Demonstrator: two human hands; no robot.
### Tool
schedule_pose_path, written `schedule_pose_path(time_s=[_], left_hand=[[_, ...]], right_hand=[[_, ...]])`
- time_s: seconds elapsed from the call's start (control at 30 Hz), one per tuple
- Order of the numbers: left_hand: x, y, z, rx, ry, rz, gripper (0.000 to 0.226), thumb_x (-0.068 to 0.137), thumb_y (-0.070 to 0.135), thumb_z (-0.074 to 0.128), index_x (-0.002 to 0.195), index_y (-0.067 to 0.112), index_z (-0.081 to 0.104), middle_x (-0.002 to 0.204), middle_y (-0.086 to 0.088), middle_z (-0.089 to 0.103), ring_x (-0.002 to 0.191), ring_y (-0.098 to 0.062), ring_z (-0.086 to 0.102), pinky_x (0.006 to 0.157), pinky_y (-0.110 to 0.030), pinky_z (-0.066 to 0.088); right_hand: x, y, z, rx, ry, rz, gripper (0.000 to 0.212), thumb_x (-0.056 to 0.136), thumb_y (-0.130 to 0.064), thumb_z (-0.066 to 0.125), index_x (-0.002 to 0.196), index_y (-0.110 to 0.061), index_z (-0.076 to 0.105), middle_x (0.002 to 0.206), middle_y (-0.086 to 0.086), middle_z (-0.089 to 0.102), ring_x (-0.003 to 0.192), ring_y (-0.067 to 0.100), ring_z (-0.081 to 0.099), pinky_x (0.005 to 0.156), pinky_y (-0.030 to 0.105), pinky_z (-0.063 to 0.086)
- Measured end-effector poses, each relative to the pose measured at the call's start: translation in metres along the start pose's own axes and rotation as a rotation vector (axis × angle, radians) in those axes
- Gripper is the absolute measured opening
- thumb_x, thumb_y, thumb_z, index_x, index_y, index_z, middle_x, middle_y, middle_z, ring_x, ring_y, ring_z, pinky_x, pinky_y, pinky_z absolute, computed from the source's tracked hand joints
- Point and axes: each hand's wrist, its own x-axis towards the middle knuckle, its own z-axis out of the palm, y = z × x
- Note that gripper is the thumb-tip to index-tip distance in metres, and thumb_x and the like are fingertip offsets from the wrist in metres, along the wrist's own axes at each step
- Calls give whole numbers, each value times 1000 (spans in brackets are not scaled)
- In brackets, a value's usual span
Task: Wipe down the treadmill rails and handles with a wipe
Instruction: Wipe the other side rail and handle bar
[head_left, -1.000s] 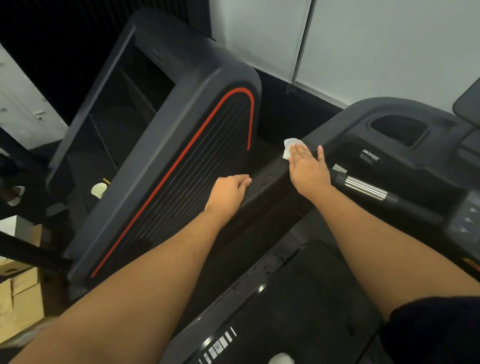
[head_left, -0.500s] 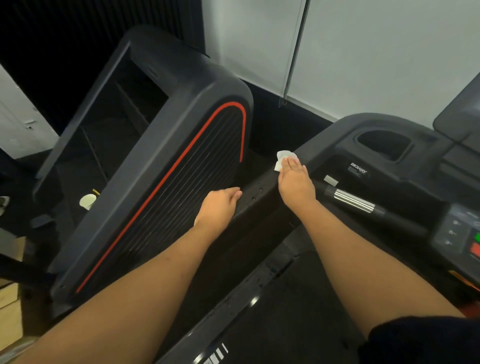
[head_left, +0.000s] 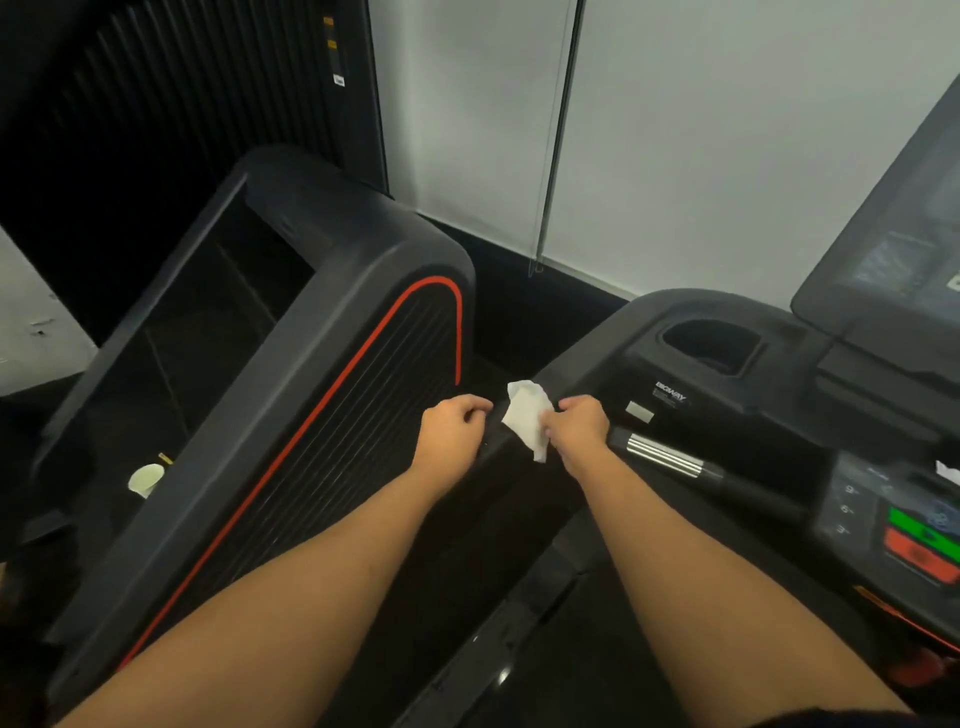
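A crumpled white wipe (head_left: 527, 415) is pinched in my right hand (head_left: 579, 428), lifted just above the black left side rail (head_left: 498, 457) of the treadmill. My left hand (head_left: 452, 434) rests curled on the same rail, a little left of the wipe, fingers closed over the rail's edge. To the right of my right hand runs the handle (head_left: 675, 462) with its silver grip sensor, leading toward the console.
The console (head_left: 904, 525) with green and red buttons sits at the right, a cup holder (head_left: 711, 343) behind it, a screen (head_left: 893, 249) above. A neighbouring machine's dark shroud with a red stripe (head_left: 311, 431) stands close on the left. A paper cup (head_left: 146, 480) lies on the floor.
My right hand, flat on the wipe against the rail before, now has it pinched and raised off the rail. My left hand has slid up the rail toward the wipe.
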Motion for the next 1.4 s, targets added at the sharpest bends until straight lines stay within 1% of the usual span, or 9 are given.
schedule_pose_path(time_s=[0.1, 0.27, 0.53, 0.67, 0.8, 0.97, 1.1, 1.2, 1.4], left_hand=[[15, 11, 11, -141, 17, -148, 30, 102, 13, 51, 125, 14, 69, 116, -4, 70, 91, -11, 67, 76, -23, 56], [40, 14, 20, -86, -21, -231, 34, 102, 16, 51, 135, 12, 61, 128, -13, 64, 115, -29, 64, 99, -44, 55], [63, 36, 53, -38, 0, -245, 21, 98, 29, 62, 114, 22, 72, 107, 0, 70, 96, -17, 67, 74, -30, 56], [61, 44, 57, -238, 74, -176, 16, 94, 22, 65, 102, 18, 78, 102, 1, 74, 99, -16, 68, 83, -31, 58], [56, 54, 43, -307, 36, -61, 18, 92, 21, 66, 101, 16, 81, 97, -1, 75, 95, -15, 69, 76, -27, 56], [51, 52, 11, -413, 60, -65, 18, 93, 15, 63, 98, 6, 78, 86, -2, 71, 83, -13, 66, 67, -20, 50], [41, 60, -10, -852, -11, -206, 15, 95, 13, 58, 98, 2, 67, 110, -18, 70, 104, -29, 71, 90, -41, 60], [31, 77, -20, -1067, -61, -282, 17, 95, 16, 53, 107, 5, 60, 106, -15, 64, 102, -28, 66, 81, -40, 58], [22, 86, -24, -684, -162, -208, 21, 94, 28, 50, 98, 16, 67, 94, -4, 69, 94, -25, 66, 78, -39, 54]], right_hand=[[0, 2, -5, 61, -36, 98, 8, 84, -7, 72, 91, -7, 69, 100, 13, 68, 89, 27, 67, 84, 41, 60], [1, 8, -8, 185, -66, 77, 7, 88, -7, 62, 91, -13, 65, 97, 7, 64, 89, 23, 63, 87, 47, 59], [13, 21, -2, 203, -159, 42, 34, 90, -15, 70, 116, -21, 48, 112, 8, 61, 93, 22, 65, 75, 35, 59], [11, 14, -12, 138, -205, -170, 52, 88, -23, 73, 131, -32, 45, 126, -1, 48, 104, 17, 57, 70, 27, 53], [-4, -2, -33, 186, -224, -399, 9, 95, -31, 66, 104, -30, 66, 99, -9, 66, 96, 13, 64, 73, 23, 52], [-14, -21, -58, 168, -144, -465, 11, 95, -22, 67, 100, -20, 76, 88, -14, 69, 85, 2, 63, 71, 14, 43], [-27, -41, -74, 20, -190, -506, 15, 97, -25, 63, 102, -20, 76, 92, -13, 68, 89, 5, 62, 72, 19, 46], [-38, -49, -80, 121, -275, -482, 17, 100, -26, 58, 102, -20, 74, 102, -3, 69, 97, 15, 63, 81, 31, 54], [-58, -43, -90, 319, -405, -307, 17, 99, -29, 61, 95, -21, 75, 100, 6, 72, 89, 23, 67, 75, 39, 57]])
